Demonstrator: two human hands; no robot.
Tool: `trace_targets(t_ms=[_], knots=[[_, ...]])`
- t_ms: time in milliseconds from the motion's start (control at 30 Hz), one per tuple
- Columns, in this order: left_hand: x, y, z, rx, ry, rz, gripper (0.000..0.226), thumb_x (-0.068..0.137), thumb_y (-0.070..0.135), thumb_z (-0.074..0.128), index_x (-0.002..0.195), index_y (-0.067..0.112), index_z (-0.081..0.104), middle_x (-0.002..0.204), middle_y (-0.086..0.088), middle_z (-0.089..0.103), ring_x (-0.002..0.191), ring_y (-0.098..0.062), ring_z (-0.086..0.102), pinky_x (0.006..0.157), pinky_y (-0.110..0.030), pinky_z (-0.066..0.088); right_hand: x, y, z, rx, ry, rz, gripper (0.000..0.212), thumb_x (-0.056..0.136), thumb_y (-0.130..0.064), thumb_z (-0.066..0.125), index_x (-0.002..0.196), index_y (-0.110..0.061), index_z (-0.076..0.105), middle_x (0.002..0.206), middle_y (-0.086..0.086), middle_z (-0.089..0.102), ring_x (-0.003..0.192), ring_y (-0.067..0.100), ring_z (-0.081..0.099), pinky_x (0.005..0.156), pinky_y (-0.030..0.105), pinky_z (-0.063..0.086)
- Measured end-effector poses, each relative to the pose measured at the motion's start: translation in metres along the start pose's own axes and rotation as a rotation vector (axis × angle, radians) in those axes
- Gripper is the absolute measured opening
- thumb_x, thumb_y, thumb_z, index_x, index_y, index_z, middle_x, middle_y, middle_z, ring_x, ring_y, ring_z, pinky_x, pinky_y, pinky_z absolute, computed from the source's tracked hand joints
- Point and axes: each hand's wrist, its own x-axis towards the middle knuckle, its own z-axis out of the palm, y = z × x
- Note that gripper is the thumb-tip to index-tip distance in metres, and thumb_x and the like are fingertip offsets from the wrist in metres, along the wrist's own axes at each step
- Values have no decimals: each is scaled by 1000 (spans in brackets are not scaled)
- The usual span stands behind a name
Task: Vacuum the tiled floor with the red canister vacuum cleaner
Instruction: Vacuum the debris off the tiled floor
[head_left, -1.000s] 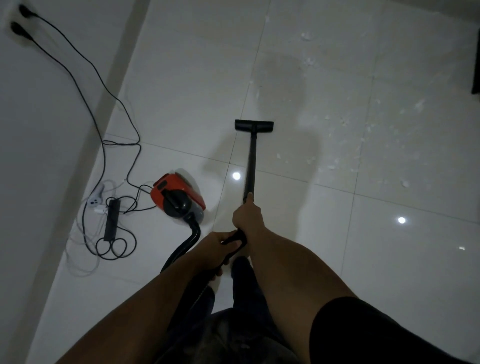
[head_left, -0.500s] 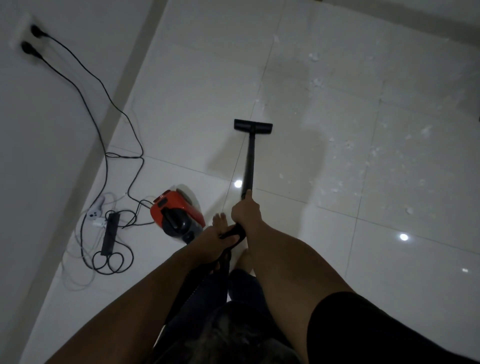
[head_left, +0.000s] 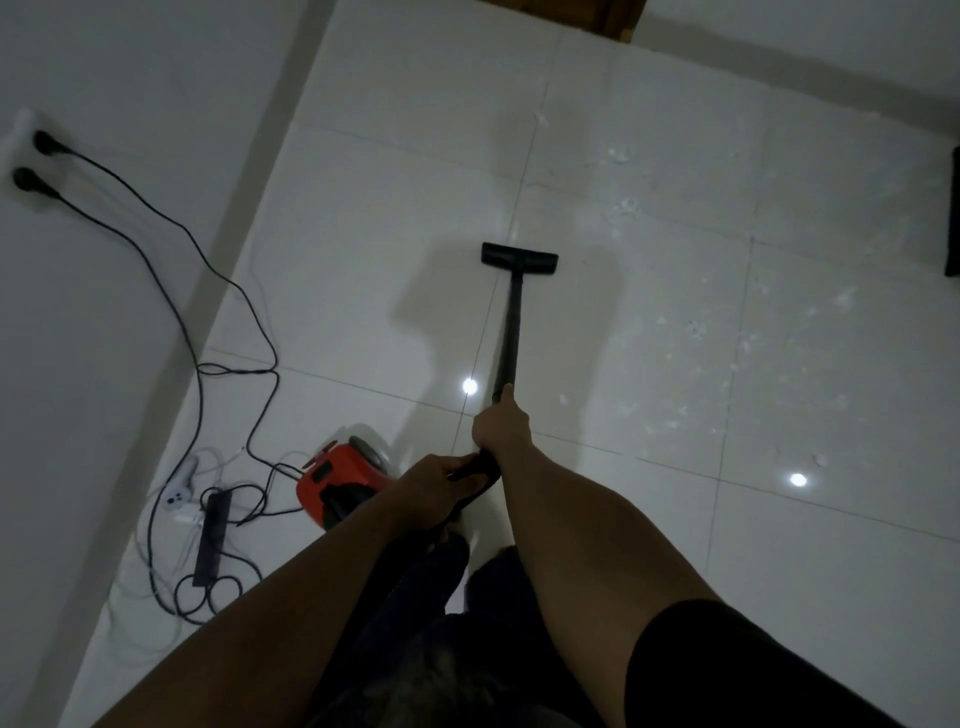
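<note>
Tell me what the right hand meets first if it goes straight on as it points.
Gripping the black wand, the right hand points along it; it would probably reach the floor nozzle first, flat on the tiled floor. Nothing else shows between.

On my feed the person is wearing a black short sleeve (head_left: 727, 670), showing at 5 o'clock on the right upper arm. Both forearms are running bare down to the right hand (head_left: 501, 426) and left hand (head_left: 434, 486). At 6 o'clock dark trousers (head_left: 415, 597) are showing between the arms, looking greyer and blurred toward the bottom edge.
</note>
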Motion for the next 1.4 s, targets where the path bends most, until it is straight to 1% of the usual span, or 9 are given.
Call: trace_targets(t_ms=[133, 333, 400, 567, 700, 1000, 1100, 1233, 1400], knots=[[14, 17, -21, -15, 19, 7, 46, 102, 35, 54, 147, 26, 48, 75, -1, 65, 42, -1, 59, 47, -17, 48, 16, -26, -12, 7, 5, 6, 81, 91, -9, 49, 157, -25, 5, 122, 17, 58, 89, 26, 58, 71, 37, 51], [38, 37, -35, -66, 18, -4, 42, 100, 40, 57, 141, 31, 54, 82, -12, 74, 53, -10, 63, 54, -27, 56, 39, -50, -27, -15, -31, 7, 81, 91, -10, 45, 156, -31, 3, 129, 16, 55, 104, 31, 60, 93, 48, 52], [50, 46, -42, -76, 25, -4, 42, 99, 41, 58, 140, 32, 55, 72, -1, 72, 49, -8, 62, 50, -25, 54, 50, -60, -36, -28, -32, -3, 80, 91, -12, 44, 157, -30, 3, 132, 16, 54, 108, 31, 59, 99, 48, 47], [86, 86, -64, -19, 73, -1, 46, 99, 46, 55, 144, 33, 52, 82, -5, 74, 53, -2, 62, 50, -18, 50, 85, -98, -71, 3, -39, -14, 79, 93, -9, 45, 158, -27, 4, 131, 15, 54, 106, 31, 60, 89, 43, 53], [116, 127, -82, -91, 59, -35, 51, 98, 46, 58, 146, 34, 47, 80, -14, 67, 50, -12, 60, 46, -25, 52, 115, -130, -105, -12, -61, -13, 81, 92, -9, 45, 157, -30, 3, 133, 13, 53, 107, 30, 60, 90, 44, 54], [157, 201, -125, -74, 90, 25, 43, 102, 36, 55, 144, 28, 51, 60, 5, 61, 37, 0, 53, 38, -15, 42, 169, -193, -153, -56, -87, -43, 82, 91, -11, 45, 157, -31, 0, 133, 14, 52, 109, 30, 60, 91, 45, 53], [174, 215, -149, -40, 101, 31, 42, 101, 38, 55, 142, 28, 54, 64, 4, 66, 44, -6, 59, 43, -21, 47, 186, -220, -161, -38, -84, -48, 80, 92, -13, 44, 157, -31, 1, 133, 15, 52, 109, 31, 59, 90, 43, 53], [197, 232, -185, 35, 97, 36, 42, 100, 41, 54, 140, 28, 56, 96, -7, 75, 78, -32, 74, 72, -39, 61, 207, -257, -169, -1, -64, -33, 78, 94, -12, 45, 157, -31, 3, 132, 14, 54, 104, 28, 60, 74, 34, 50], [228, 258, -232, 16, 79, 45, 42, 101, 37, 56, 142, 29, 54, 60, 5, 61, 38, -5, 57, 41, -20, 47, 239, -302, -182, 71, -34, -11, 79, 95, -12, 47, 157, -30, 2, 130, 14, 55, 101, 28, 60, 73, 33, 50]])
